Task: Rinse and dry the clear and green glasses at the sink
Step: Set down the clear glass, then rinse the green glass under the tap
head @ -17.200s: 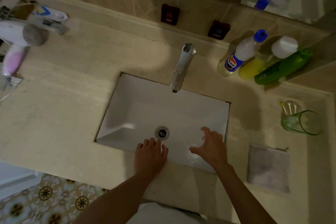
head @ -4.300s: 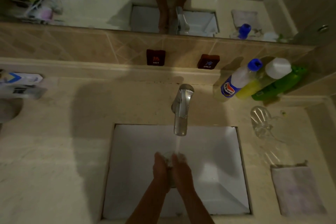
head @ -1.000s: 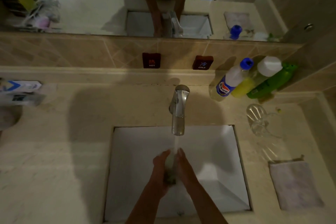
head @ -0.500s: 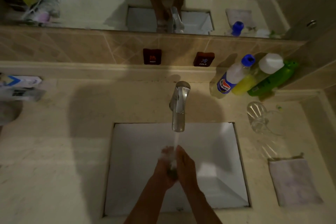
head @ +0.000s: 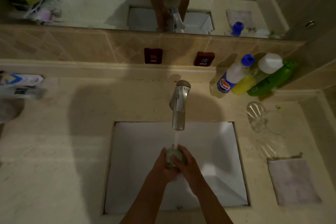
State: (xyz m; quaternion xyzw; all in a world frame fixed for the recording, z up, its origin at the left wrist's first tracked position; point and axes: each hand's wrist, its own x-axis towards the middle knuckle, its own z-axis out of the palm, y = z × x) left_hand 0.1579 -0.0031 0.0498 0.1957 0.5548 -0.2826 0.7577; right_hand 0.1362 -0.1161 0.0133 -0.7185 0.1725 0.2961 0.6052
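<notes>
The green glass is held over the white sink, right under the water running from the chrome tap. My left hand wraps its left side and my right hand covers its right side, so only its rim and a bit of wall show. The clear glass lies on its side on the counter to the right of the sink, apart from both hands.
A grey cloth lies flat on the counter at the right. A blue-capped bottle, a yellow bottle and a green bottle lean in the back right corner. Hot and cold buttons sit on the tiled wall.
Both hands stay under the running water with the green glass. They have shifted slightly around it, and more of its rim shows now.
</notes>
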